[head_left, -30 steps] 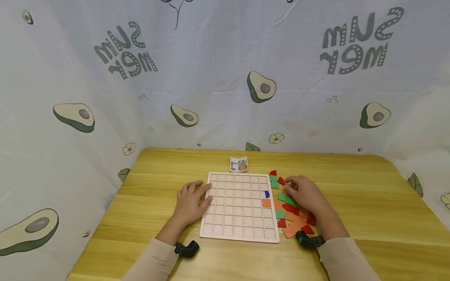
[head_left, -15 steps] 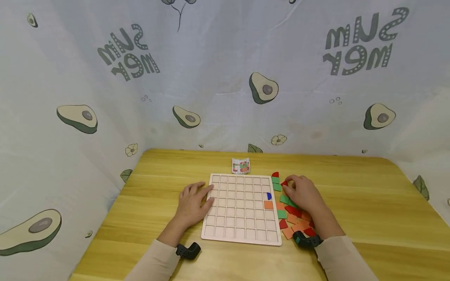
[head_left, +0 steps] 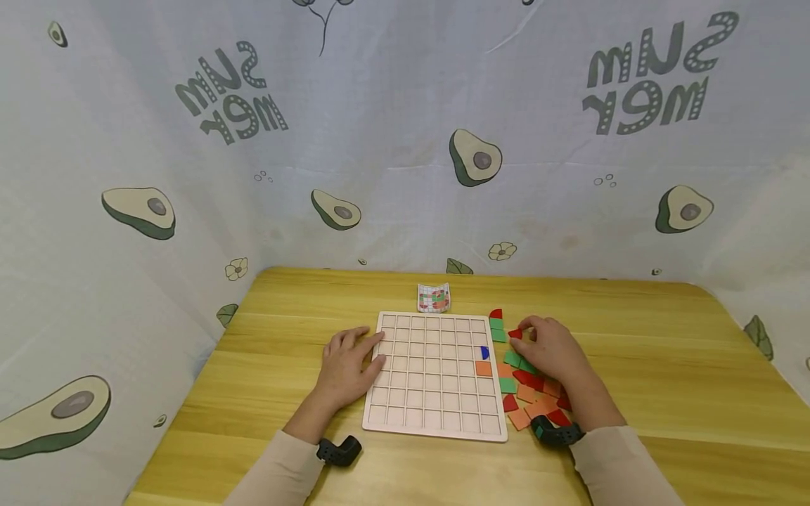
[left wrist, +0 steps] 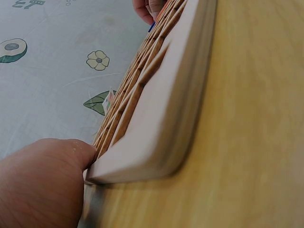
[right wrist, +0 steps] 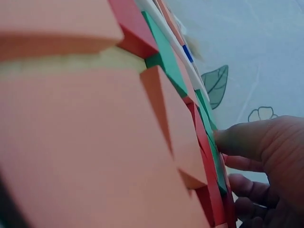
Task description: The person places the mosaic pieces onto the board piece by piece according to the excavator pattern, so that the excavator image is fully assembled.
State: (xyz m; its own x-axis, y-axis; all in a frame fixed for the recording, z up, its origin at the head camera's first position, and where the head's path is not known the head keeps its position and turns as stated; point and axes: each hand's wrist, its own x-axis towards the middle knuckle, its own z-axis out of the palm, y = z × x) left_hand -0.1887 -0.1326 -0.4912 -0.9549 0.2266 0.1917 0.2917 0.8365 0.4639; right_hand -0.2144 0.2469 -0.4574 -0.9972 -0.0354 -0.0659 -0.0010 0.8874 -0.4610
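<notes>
nearest, orange and red tiles [head_left: 538, 406] are lying in an overlapping heap just right of the gridded board [head_left: 415, 400]. the left hand [head_left: 344, 365] is resting on the board's left rim, thumb and fingers relaxed and spread. farther up, the right hand [head_left: 552, 350] is pinching a red tile [head_left: 515, 334], its grip narrow; the tile is sitting between thumb and index fingertips, right of two green squares [head_left: 498, 336]. beyond the board, a curled pattern card [head_left: 433, 298] is sitting.
</notes>
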